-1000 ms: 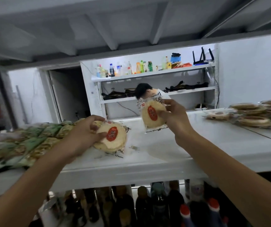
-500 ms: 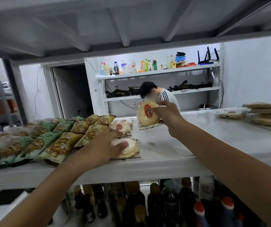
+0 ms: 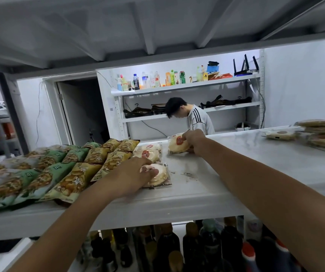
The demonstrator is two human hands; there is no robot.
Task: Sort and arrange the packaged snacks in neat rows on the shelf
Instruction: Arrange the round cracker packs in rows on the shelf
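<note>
On the white shelf (image 3: 236, 173) my left hand (image 3: 136, 171) presses flat on a round rice-cracker pack (image 3: 160, 176) lying near the front edge. Behind that pack lies another cracker pack (image 3: 147, 153) with a red label. My right hand (image 3: 194, 141) grips a third cracker pack (image 3: 177, 144) and holds it low over the shelf near the back edge, tilted toward me. Rows of green and yellow snack bags (image 3: 59, 169) fill the shelf's left part, right up against the cracker packs.
A loose pile of more cracker packs (image 3: 318, 132) sits at the shelf's far right. Dark bottles (image 3: 177, 250) stand on the shelf below. Behind the shelf a person (image 3: 195, 118) stands before a wall rack with drinks (image 3: 157, 80).
My right hand has lowered its cracker pack from mid-air down to the back of the shelf. My left hand has laid its pack flat and still rests on it.
</note>
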